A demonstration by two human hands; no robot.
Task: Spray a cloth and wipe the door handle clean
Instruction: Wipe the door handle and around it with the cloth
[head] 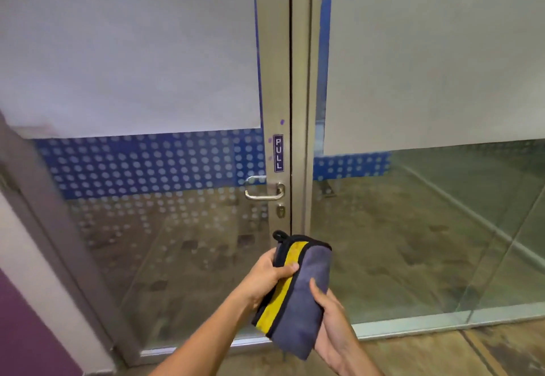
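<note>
A folded grey and yellow cloth [298, 296] with black edging is held in front of me, below the door handle. My left hand [265, 276] grips its upper left side, thumb across the yellow strip. My right hand [333, 325] cups it from underneath on the right, thumb on the grey face. The silver lever door handle [264, 188] sits on the metal door frame, with a keyhole [281, 211] just under it. Both hands are well below the handle and apart from it. No spray bottle is in view.
A glass door with a blue dotted band and frosted upper panel fills the view. A "PULL" sign [278, 153] is above the handle. A fixed glass panel [427, 213] stands to the right, a purple and white wall [26, 302] at the left.
</note>
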